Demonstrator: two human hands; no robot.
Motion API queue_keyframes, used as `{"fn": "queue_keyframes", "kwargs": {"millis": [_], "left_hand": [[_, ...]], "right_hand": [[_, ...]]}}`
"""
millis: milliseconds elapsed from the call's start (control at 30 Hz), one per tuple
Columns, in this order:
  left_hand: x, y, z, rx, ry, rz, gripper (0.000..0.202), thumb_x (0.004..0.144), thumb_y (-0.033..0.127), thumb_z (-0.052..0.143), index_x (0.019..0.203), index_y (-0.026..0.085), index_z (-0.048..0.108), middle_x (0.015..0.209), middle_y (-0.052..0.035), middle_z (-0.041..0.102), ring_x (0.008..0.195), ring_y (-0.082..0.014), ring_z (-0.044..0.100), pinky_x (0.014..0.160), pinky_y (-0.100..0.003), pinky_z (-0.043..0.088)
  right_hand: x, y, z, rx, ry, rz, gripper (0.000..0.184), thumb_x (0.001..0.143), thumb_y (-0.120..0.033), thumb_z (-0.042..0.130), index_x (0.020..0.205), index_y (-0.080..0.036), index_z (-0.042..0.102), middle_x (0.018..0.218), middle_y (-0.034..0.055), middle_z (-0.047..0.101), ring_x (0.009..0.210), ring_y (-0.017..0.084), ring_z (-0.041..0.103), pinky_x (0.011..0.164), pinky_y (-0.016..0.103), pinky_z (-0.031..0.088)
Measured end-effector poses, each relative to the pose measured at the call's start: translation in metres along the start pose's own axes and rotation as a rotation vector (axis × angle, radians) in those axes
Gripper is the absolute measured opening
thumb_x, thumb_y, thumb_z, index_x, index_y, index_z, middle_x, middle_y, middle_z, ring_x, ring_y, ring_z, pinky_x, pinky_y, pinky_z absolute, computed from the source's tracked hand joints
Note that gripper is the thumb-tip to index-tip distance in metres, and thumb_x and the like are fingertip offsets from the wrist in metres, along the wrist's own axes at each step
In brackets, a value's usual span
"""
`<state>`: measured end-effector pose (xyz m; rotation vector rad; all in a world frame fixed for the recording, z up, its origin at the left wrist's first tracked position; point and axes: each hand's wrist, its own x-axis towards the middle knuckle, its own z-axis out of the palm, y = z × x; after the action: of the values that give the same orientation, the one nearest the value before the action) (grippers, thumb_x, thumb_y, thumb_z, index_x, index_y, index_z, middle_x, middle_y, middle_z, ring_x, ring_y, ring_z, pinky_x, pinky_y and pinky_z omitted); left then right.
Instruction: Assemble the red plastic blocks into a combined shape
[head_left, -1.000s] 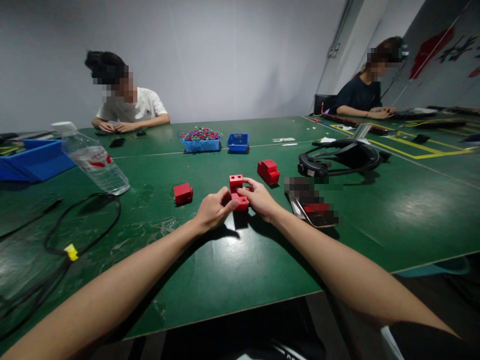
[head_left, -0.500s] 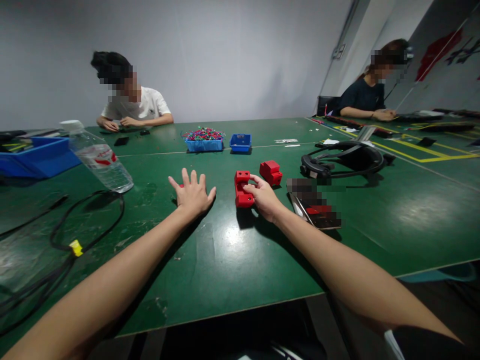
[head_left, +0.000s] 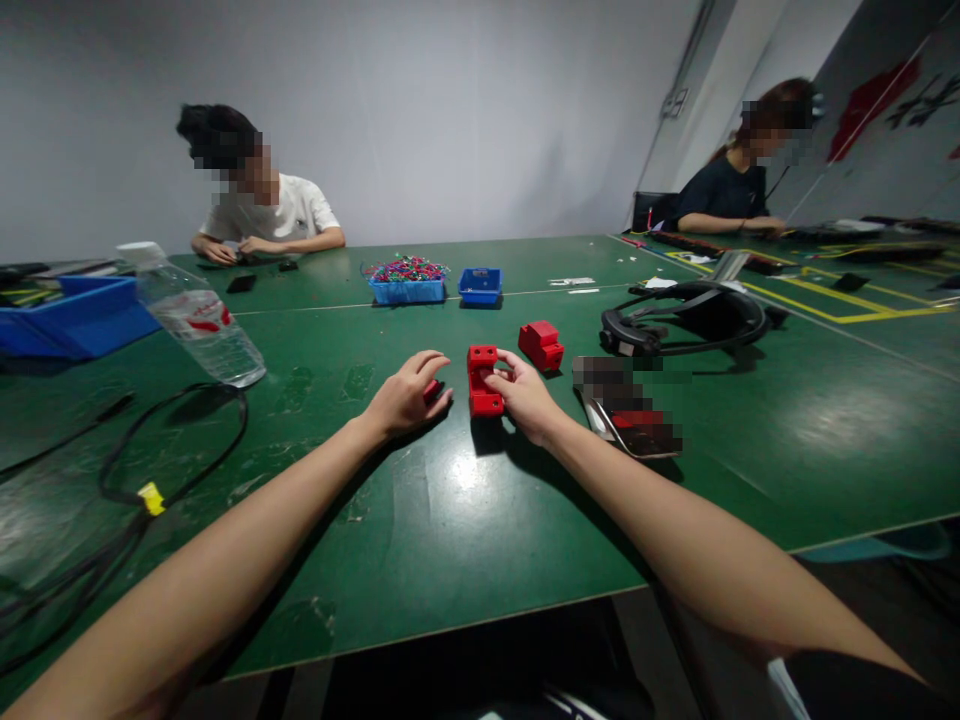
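Note:
My right hand (head_left: 526, 398) grips a red notched block (head_left: 486, 402) by its right side, thumb in the recess. Holes show in the block's two thicker ends, and it stands a little above the table. My left hand (head_left: 409, 398) is curled, palm turned to the right, just left of that block. A small red piece (head_left: 431, 391) shows between its thumb and fingers; most of the piece is hidden, so its shape cannot be told. Behind my right hand lies a second red block (head_left: 541, 345), stepped in form, touched by neither hand.
A phone (head_left: 626, 410) and a black headset (head_left: 686, 320) lie to the right. Two blue bins (head_left: 409, 291) (head_left: 480, 287) stand further back. At left are a water bottle (head_left: 199, 320), a black cable (head_left: 244, 420) and a larger blue bin (head_left: 82, 320). Two people sit across the table.
My left hand has moved right, from spread flat with the red piece under it to curled around that piece, now near the notched block. My right hand has barely moved.

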<state>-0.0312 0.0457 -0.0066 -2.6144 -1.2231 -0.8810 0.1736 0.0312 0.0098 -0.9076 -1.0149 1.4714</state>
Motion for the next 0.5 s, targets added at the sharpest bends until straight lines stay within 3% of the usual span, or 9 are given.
{"fn": "queue_keyframes", "kwargs": {"millis": [100, 200, 267, 400, 500], "left_hand": [[0.0, 0.015, 0.001, -0.104, -0.037, 0.208, 0.046, 0.087, 0.033, 0.057, 0.127, 0.014, 0.048, 0.13, -0.0177, 0.056, 0.118, -0.0253, 0.059, 0.098, -0.035, 0.052], [0.001, 0.026, -0.001, -0.081, -0.087, 0.215, 0.051, 0.085, 0.038, 0.058, 0.129, 0.015, 0.046, 0.129, -0.0174, 0.057, 0.114, -0.026, 0.061, 0.096, -0.036, 0.053], [0.002, 0.029, -0.002, 0.041, -0.1, 0.091, 0.054, 0.085, 0.045, 0.057, 0.128, 0.015, 0.047, 0.127, -0.0173, 0.058, 0.114, -0.0298, 0.06, 0.093, -0.041, 0.052], [0.004, 0.026, -0.001, 0.281, -0.11, -0.307, 0.064, 0.086, 0.061, 0.052, 0.126, 0.011, 0.05, 0.116, -0.0188, 0.061, 0.103, -0.034, 0.061, 0.08, -0.043, 0.05], [0.004, 0.02, 0.001, 0.314, -0.152, -0.392, 0.062, 0.087, 0.065, 0.049, 0.116, 0.01, 0.056, 0.106, -0.0172, 0.063, 0.097, -0.0325, 0.06, 0.078, -0.041, 0.048]], "right_hand": [[0.0, -0.001, -0.001, -0.003, 0.032, -0.018, 0.041, 0.069, -0.011, 0.065, 0.109, -0.019, 0.057, 0.069, -0.0053, 0.068, 0.059, 0.01, 0.062, 0.058, 0.021, 0.048], [0.001, -0.004, -0.001, -0.001, 0.078, -0.027, 0.041, 0.07, -0.013, 0.064, 0.11, -0.019, 0.057, 0.067, -0.0054, 0.068, 0.056, 0.011, 0.061, 0.056, 0.022, 0.048], [0.001, -0.005, -0.001, 0.011, 0.098, -0.023, 0.041, 0.07, -0.012, 0.063, 0.11, -0.02, 0.057, 0.067, -0.0053, 0.068, 0.057, 0.012, 0.062, 0.057, 0.024, 0.049], [0.0, -0.006, 0.0, 0.014, 0.091, -0.011, 0.041, 0.07, -0.013, 0.063, 0.11, -0.019, 0.057, 0.068, -0.0046, 0.068, 0.059, 0.012, 0.063, 0.059, 0.024, 0.05], [-0.001, -0.005, 0.001, -0.003, 0.076, 0.001, 0.039, 0.07, -0.012, 0.063, 0.108, -0.019, 0.057, 0.067, -0.0046, 0.068, 0.058, 0.012, 0.063, 0.058, 0.023, 0.049]]}}
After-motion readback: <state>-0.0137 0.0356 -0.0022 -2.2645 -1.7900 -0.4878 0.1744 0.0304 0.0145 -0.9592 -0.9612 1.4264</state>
